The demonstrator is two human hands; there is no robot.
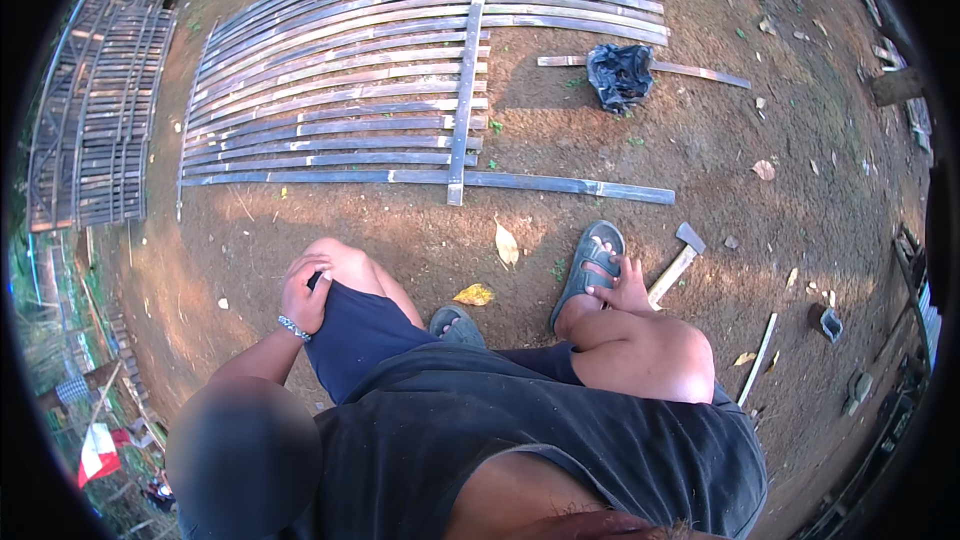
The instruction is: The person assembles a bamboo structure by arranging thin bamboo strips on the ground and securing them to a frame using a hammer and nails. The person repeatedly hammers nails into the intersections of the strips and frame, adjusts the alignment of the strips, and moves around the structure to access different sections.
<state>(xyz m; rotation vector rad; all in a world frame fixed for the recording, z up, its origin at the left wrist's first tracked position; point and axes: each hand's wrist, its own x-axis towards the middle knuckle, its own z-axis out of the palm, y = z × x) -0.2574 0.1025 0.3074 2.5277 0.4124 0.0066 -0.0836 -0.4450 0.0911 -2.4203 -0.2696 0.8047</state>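
My left hand (305, 295), with a beaded bracelet on its wrist, is at my left knee. Its thumb and fingers close on the hem of my dark blue shorts (365, 335). My right hand (625, 287) is beside my right foot, fingers spread, with the thumb touching the foot by the dark sandal (580, 270). Just right of that hand a hatchet (675, 270) lies on the ground, its wooden handle partly behind the hand and leg. Whether the fingers touch the handle I cannot tell.
Ahead lies a panel of bamboo slats (330, 105) with a bamboo crosspiece (468, 80). A black plastic bag (620, 78) sits over a bamboo strip (700, 72). At right are a thin pale strip (758, 358) and a small square block (825, 322). More slatted panels (110, 130) stand far left.
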